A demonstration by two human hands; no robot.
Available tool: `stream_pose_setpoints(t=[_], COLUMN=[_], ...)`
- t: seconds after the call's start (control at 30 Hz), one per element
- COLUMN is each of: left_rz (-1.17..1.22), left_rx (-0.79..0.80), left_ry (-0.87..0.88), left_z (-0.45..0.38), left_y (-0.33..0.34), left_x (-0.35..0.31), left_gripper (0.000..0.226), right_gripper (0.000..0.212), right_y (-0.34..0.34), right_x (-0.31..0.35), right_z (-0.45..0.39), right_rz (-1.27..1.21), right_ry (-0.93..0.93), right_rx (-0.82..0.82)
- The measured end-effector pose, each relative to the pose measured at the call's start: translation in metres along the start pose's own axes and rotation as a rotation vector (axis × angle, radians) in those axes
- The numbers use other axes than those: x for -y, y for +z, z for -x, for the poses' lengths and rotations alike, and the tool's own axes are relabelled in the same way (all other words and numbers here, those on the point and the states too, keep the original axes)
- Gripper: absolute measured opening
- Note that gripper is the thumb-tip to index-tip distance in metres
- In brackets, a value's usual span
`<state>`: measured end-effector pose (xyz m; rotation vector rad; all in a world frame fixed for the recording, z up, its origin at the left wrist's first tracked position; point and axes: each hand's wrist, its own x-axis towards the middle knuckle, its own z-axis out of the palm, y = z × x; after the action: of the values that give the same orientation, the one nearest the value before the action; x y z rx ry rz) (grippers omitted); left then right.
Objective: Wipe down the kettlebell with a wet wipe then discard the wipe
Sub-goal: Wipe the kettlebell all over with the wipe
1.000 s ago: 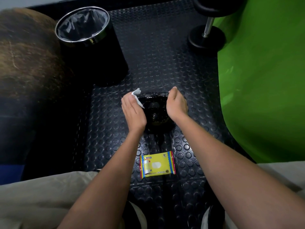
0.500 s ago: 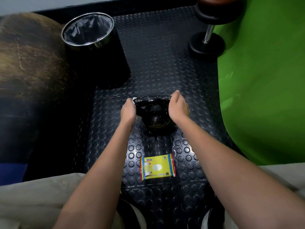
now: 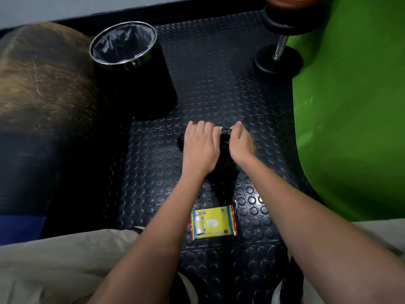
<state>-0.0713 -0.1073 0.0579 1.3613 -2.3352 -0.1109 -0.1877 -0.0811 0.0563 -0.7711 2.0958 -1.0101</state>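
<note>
Left hand [image 3: 200, 148] now atop kettlebell [image 3: 223, 159] (wipe hidden).

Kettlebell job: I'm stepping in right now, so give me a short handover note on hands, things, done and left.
Left hand lies over the kettlebell, a sliver of white wipe at its fingers.
Right hand grips the kettlebell's right side.
Kettlebell sits on the mat; bin stands far-left; wipe pack lies nearer.
Wiping under way.
Left: finish wiping, drop the wipe in the bin.

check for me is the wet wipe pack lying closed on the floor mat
Yes, the yellow wet wipe pack lies flat on the studded floor mat, flap shut.
</note>
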Motion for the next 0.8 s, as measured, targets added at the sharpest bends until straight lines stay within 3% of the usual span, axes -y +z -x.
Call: stream_pose_setpoints(t=[0.1, 0.43, 0.5, 0.57, 0.63, 0.8], left_rz=[0.027, 0.567, 0.733, 1.014, 1.181, 1.21], left_rx=[-0.037, -0.232, -0.18, -0.114, 0.038, 0.167], left_ry=[-0.009, -0.445, -0.632, -0.955, -1.193, -1.174], left_z=[0.016, 0.023, 0.019, 0.013, 0.009, 0.003], left_y=[0.002, 0.008, 0.001, 0.002, 0.005, 0.003], left_x=[0.015, 0.026, 0.019, 0.026, 0.042, 0.058], left_gripper=[0.042, 0.036, 0.039, 0.036, 0.04, 0.03], right_gripper=[0.064, 0.056, 0.054, 0.058, 0.059, 0.061], right_y=[0.0, 0.0, 0.001, 0.002, 0.002, 0.002], right_x=[0.002, 0.0, -0.001, -0.001, -0.001, 0.001], right_z=[0.004, 0.0, -0.001, -0.001, -0.001, -0.002], right_rz=[-0.007, -0.026, -0.028, -0.028, -0.02, 0.038], right_ry=[-0.021, -0.005, 0.0, 0.006, 0.01, 0.018], right_rx=[0.01, 0.024, 0.018, 0.012, 0.01, -0.004])
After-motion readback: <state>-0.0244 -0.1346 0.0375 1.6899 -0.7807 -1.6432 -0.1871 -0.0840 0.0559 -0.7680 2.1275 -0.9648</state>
